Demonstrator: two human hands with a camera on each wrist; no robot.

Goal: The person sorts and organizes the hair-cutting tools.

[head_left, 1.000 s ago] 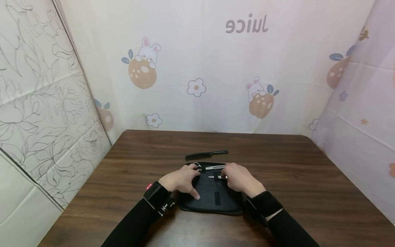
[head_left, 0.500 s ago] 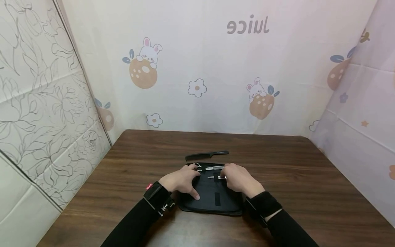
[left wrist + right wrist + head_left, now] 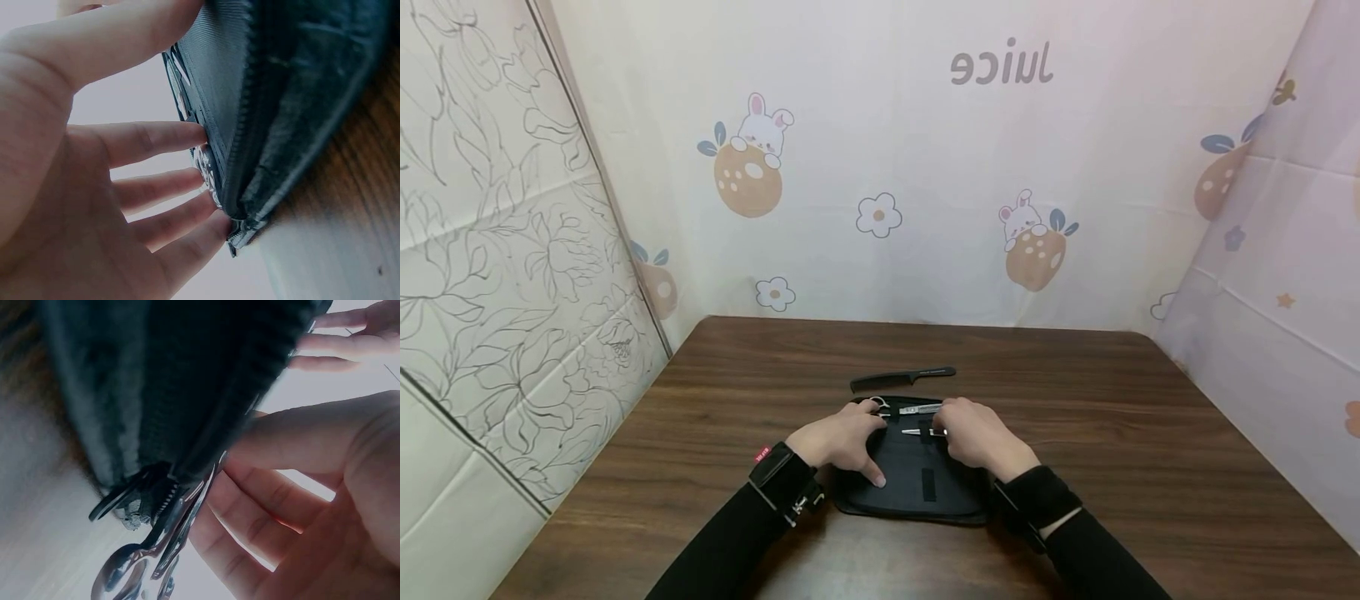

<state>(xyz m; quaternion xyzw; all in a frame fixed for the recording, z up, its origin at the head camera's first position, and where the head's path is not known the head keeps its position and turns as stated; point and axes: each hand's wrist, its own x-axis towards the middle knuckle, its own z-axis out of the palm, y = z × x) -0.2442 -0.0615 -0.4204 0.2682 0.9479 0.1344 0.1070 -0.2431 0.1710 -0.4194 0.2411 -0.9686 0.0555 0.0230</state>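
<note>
one small shift: the blades of the lower scissors (image 3: 912, 432) show slightly further left through their strap (image 3: 925, 428) than a second ago, so i judge they are being fed into it bit by bit. they lie over the black case (image 3: 955, 496), just nearer me than the upper scissors (image 3: 917, 409). my right hand (image 3: 981, 433) pinches the lower pair, though its fingers hide the exact hold. my left hand (image 3: 842, 437) stays spread over the case's left side, thumb apart from the fingers, probably steadying it. beyond the case, the comb (image 3: 898, 377) lies unmoved on the table (image 3: 760, 358).
</note>
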